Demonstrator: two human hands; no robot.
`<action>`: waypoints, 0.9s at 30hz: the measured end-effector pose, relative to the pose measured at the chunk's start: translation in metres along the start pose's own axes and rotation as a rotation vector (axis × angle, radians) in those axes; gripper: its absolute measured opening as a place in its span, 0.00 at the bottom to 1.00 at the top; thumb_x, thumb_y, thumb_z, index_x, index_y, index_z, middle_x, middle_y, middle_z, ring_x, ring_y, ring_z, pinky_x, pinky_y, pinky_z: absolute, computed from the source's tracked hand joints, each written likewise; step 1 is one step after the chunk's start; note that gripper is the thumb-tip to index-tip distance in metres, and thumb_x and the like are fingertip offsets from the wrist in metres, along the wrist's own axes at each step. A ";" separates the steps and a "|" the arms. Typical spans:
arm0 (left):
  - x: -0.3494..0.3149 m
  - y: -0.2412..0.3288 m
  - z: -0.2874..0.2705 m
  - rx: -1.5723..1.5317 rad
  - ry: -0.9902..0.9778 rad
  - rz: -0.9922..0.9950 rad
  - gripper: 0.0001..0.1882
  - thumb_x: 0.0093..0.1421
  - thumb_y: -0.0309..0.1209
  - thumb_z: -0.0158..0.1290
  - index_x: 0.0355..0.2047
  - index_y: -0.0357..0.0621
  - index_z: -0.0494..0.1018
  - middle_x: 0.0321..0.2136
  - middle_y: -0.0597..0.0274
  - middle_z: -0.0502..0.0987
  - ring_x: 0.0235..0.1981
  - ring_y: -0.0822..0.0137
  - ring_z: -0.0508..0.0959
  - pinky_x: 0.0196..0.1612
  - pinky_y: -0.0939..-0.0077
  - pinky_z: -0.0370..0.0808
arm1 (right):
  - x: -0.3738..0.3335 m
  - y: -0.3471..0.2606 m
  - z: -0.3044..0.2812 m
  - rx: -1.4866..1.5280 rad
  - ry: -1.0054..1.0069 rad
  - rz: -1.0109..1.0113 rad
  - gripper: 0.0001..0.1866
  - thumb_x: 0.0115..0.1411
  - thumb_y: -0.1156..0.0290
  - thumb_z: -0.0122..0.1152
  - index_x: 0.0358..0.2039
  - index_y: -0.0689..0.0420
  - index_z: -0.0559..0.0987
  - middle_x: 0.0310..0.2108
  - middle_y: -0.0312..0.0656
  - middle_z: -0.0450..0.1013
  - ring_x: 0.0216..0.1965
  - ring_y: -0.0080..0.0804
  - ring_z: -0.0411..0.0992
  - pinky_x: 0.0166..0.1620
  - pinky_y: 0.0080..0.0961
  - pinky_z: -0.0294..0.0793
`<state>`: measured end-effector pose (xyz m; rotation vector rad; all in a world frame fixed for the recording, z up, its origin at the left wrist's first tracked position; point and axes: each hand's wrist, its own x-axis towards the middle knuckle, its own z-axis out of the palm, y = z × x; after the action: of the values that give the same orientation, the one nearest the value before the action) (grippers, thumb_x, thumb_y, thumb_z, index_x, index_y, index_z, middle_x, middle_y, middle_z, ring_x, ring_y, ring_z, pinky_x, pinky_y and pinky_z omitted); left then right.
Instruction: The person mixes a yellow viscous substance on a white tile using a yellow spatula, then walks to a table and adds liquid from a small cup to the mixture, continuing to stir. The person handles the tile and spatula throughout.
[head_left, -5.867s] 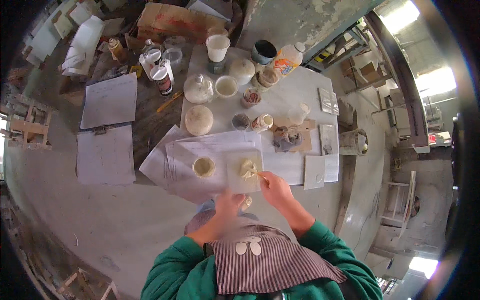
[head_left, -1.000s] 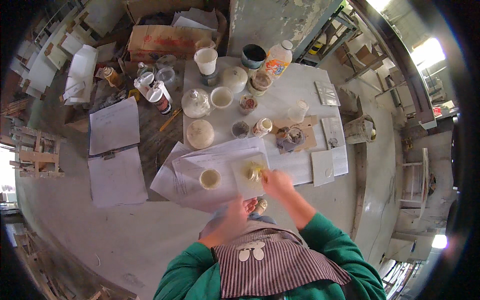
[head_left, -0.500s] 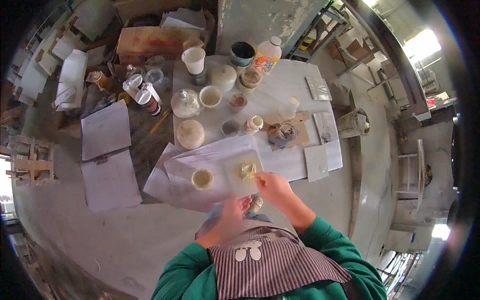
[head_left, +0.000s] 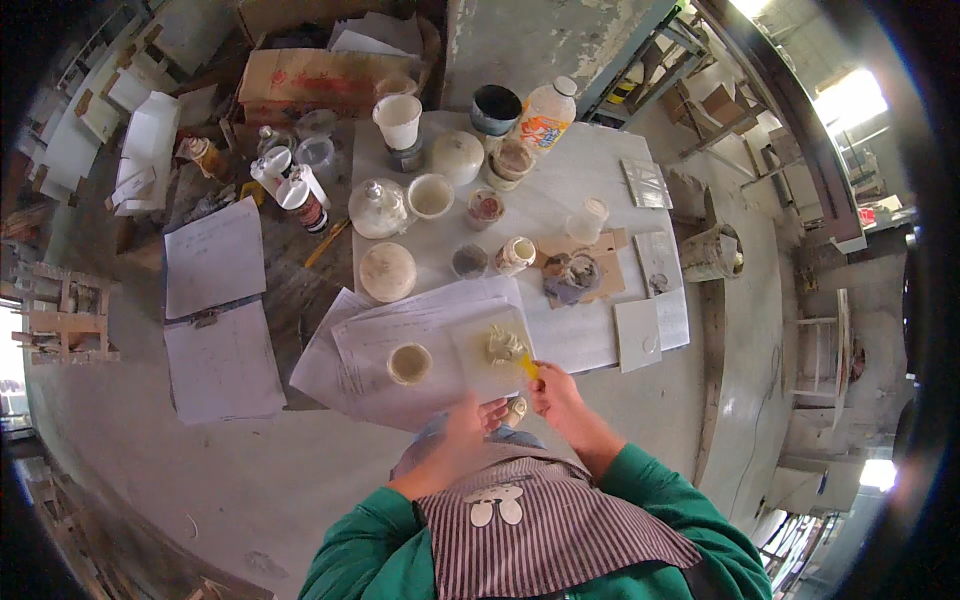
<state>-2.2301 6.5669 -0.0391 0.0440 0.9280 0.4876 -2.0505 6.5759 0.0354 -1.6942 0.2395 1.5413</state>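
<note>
My right hand (head_left: pixel 555 392) is closed around the end of a small yellow spatula (head_left: pixel 528 366). Its blade touches or sits just beside a mound of pale yellowish paste (head_left: pixel 503 344), which lies on a thin pale square sheet (head_left: pixel 478 362) near the table's front edge. Below that edge, over my lap, my left hand (head_left: pixel 472 420) is held with its fingers stretched out and nothing visible in it; part of it is blurred. To the left of the paste stands a cup of cream-coloured material (head_left: pixel 409 364), resting on loose papers (head_left: pixel 360 335).
Behind the papers stand a round lidded jar (head_left: pixel 388 271), several cups (head_left: pixel 430 196) and a large bottle (head_left: pixel 547 112). A piece of cardboard (head_left: pixel 608 262) bears a dark lump. Flat tiles (head_left: pixel 638 334) line the right edge. At the left lies a clipboard with papers (head_left: pixel 215 258).
My right hand has shifted slightly right and down, and the yellow spatula shows more clearly. The paste has a different shape. My left hand stays almost where it was.
</note>
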 end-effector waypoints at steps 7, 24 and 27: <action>0.000 -0.003 -0.007 0.030 -0.058 0.016 0.26 0.69 0.51 0.36 0.52 0.42 0.64 0.45 0.52 0.76 0.41 0.62 0.77 0.39 0.73 0.74 | 0.028 -0.100 0.027 -0.921 -0.134 -0.014 0.13 0.61 0.64 0.47 0.44 0.47 0.76 0.18 0.32 0.65 0.12 0.19 0.54 0.14 0.21 0.51; -0.003 -0.003 -0.002 -0.004 -0.099 0.066 0.25 0.71 0.46 0.33 0.53 0.36 0.61 0.48 0.48 0.75 0.46 0.61 0.76 0.41 0.75 0.74 | -0.054 -0.073 0.075 -1.723 0.002 -0.783 0.13 0.56 0.64 0.48 0.35 0.54 0.80 0.32 0.51 0.77 0.35 0.51 0.76 0.38 0.47 0.75; -0.009 -0.004 0.002 0.150 -0.121 0.174 0.25 0.71 0.46 0.32 0.53 0.35 0.63 0.47 0.48 0.75 0.46 0.61 0.75 0.42 0.74 0.73 | -0.063 -0.046 0.066 -1.698 0.011 -0.747 0.14 0.58 0.63 0.47 0.38 0.52 0.79 0.31 0.53 0.76 0.35 0.53 0.75 0.37 0.48 0.74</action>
<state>-2.2313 6.5604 -0.0321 0.2892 0.8438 0.5687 -2.0856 6.6255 0.1173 -2.3870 -1.9663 0.9798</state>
